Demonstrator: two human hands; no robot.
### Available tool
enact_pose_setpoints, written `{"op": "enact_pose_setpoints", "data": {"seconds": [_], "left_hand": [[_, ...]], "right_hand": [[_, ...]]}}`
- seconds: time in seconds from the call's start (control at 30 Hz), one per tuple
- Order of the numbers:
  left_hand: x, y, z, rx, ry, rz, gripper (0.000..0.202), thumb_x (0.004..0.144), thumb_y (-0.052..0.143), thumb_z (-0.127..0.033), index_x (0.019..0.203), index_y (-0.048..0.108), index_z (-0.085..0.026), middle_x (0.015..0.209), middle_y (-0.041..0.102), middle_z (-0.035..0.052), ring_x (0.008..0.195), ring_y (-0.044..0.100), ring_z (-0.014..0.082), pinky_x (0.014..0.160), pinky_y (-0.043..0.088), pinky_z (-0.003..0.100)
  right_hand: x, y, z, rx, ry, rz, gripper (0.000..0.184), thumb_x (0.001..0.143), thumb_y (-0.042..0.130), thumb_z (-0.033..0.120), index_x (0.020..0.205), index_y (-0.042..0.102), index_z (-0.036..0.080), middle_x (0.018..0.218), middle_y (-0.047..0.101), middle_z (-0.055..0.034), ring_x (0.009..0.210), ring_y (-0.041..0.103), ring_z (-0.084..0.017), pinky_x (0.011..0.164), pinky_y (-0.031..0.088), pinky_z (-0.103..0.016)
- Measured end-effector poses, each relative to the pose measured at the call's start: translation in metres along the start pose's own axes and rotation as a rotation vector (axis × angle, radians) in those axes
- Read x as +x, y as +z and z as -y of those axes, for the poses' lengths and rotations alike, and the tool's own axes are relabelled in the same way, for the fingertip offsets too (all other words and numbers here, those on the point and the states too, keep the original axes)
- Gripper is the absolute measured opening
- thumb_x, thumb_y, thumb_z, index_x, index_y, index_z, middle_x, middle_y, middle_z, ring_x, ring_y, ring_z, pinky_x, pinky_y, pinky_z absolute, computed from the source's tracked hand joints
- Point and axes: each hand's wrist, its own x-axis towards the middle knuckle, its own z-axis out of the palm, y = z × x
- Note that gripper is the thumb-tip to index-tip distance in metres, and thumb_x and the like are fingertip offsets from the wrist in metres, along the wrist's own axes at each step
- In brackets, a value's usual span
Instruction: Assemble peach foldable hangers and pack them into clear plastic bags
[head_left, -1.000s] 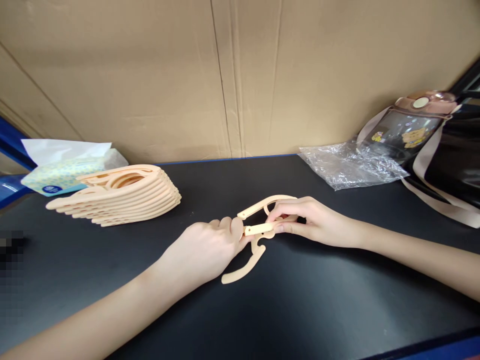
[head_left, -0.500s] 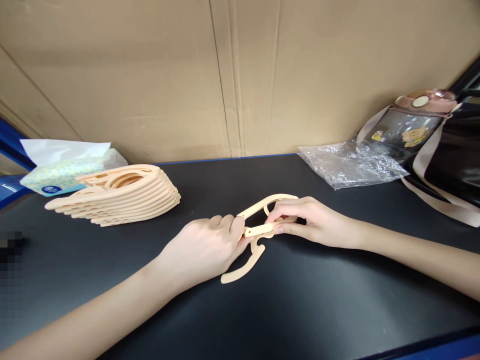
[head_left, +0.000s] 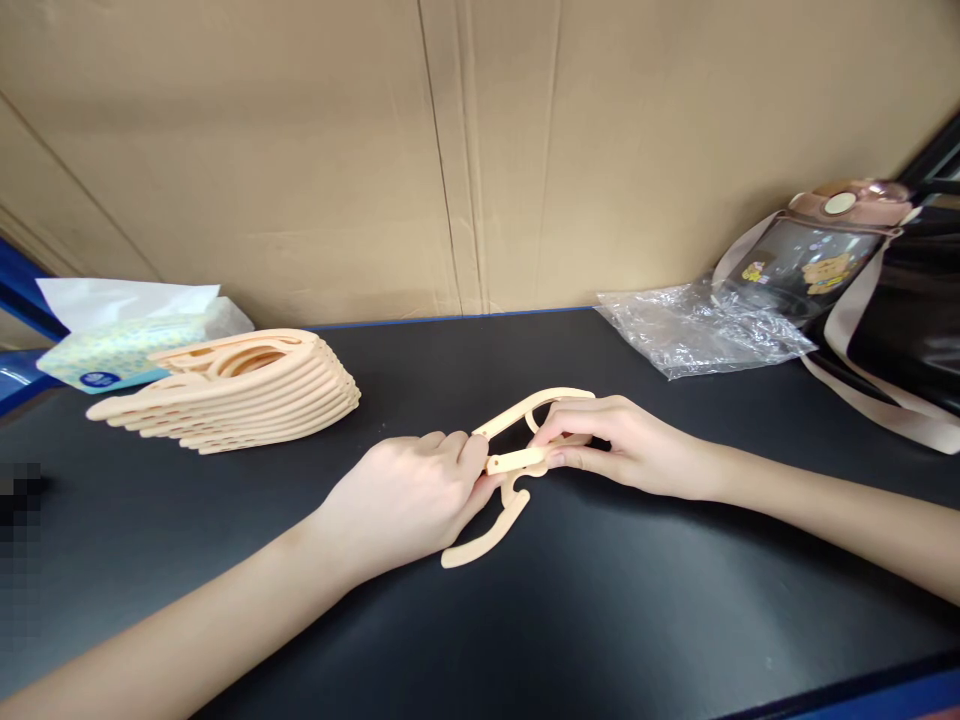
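The left hand (head_left: 420, 495) is closed on part of the cream hanger (head_left: 516, 461) and the right hand (head_left: 626, 445) pinches another, apparently working at its pieces; the next move seems to call for steady, opposed grips. It sits mid-bench (head_left: 600, 620), right of the stacked hangers (head_left: 247, 405).

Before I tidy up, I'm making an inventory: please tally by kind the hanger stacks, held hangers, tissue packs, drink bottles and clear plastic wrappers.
Hanger stack: 1
Held hanger: 1
Tissue pack: 1
Drink bottle: 1
Clear plastic wrapper: 1
Total: 5, counting the stack as one
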Motion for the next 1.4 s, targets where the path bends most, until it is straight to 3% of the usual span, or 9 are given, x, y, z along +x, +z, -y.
{"op": "enact_pose_setpoints", "data": {"seconds": [0.5, 0.83, 1.1, 1.4], "left_hand": [[-0.0012, 0.0029, 0.0005, -0.039, -0.025, 0.073, 0.036, 0.099, 0.038, -0.028, 0.069, 0.053, -0.015, 0.051, 0.051, -0.0025, 0.039, 0.053, 0.0148, 0.037, 0.027, 0.030], [-0.0024, 0.0042, -0.0033, -0.050, -0.060, 0.031, 0.033, 0.097, 0.036, -0.024, 0.070, 0.054, -0.016, 0.048, 0.054, -0.0035, 0.038, 0.055, 0.0147, 0.038, 0.027, 0.031], [-0.0023, 0.0061, -0.0043, -0.225, -0.168, 0.039, 0.018, 0.095, 0.044, -0.029, 0.095, 0.055, -0.015, 0.055, 0.062, -0.0055, 0.042, 0.059, 0.0128, 0.039, 0.031, 0.026], [-0.0025, 0.0056, -0.0034, -0.284, -0.177, 0.035, 0.016, 0.096, 0.040, -0.028, 0.099, 0.051, -0.016, 0.057, 0.063, -0.0065, 0.041, 0.058, 0.0123, 0.039, 0.030, 0.024]], "right_hand": [[0.0002, 0.0031, 0.0000, -0.056, -0.018, -0.014, 0.014, 0.097, 0.052, 0.024, 0.095, 0.064, 0.017, 0.086, 0.063, -0.0021, 0.081, 0.057, -0.013, 0.074, 0.042, -0.024], [0.0016, 0.0039, 0.0001, -0.053, -0.013, -0.019, 0.014, 0.097, 0.051, 0.025, 0.096, 0.063, 0.018, 0.087, 0.064, -0.0022, 0.081, 0.058, -0.013, 0.075, 0.042, -0.024], [0.0019, 0.0043, -0.0008, -0.042, -0.005, -0.013, 0.016, 0.097, 0.051, 0.025, 0.096, 0.064, 0.017, 0.087, 0.064, -0.0022, 0.080, 0.058, -0.013, 0.073, 0.042, -0.023], [0.0018, 0.0048, 0.0020, -0.081, -0.013, -0.029, 0.018, 0.097, 0.049, 0.028, 0.096, 0.064, 0.018, 0.088, 0.066, -0.0039, 0.082, 0.060, -0.015, 0.075, 0.045, -0.026]]}}
